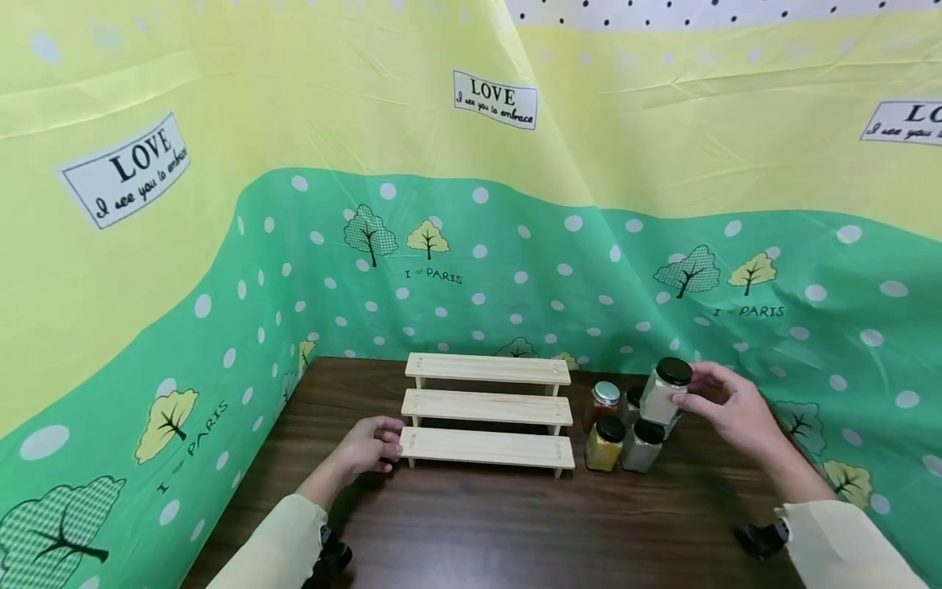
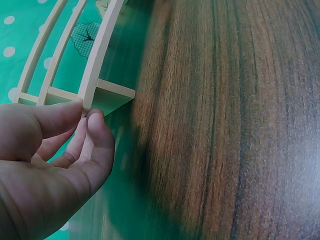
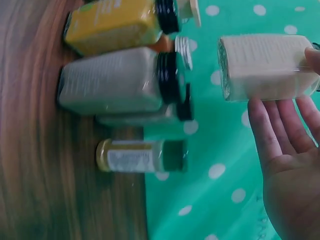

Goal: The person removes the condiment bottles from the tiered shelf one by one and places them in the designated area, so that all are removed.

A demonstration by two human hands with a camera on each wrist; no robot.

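Observation:
My right hand (image 1: 728, 406) holds a square glass spice jar (image 1: 659, 397) with a black lid and pale contents, lifted above the other jars. In the right wrist view, the thumb and fingers grip this jar (image 3: 265, 67) on opposite sides. My left hand (image 1: 365, 446) is at the left end of a three-tier wooden shelf rack (image 1: 486, 447). The left wrist view shows thumb and forefinger pinching the corner of its front board (image 2: 95, 75). Below the held jar stand a yellow-filled jar (image 1: 603, 446) and a grey-filled jar (image 1: 642, 450), both black-lidded.
A silver-lidded jar (image 1: 605, 397) stands behind the yellow one, with another black-lidded jar partly hidden beside it. A small labelled bottle with a green cap (image 3: 132, 156) stands near them. Green and yellow printed cloth (image 1: 515, 278) hangs behind the dark wooden table (image 1: 471, 523).

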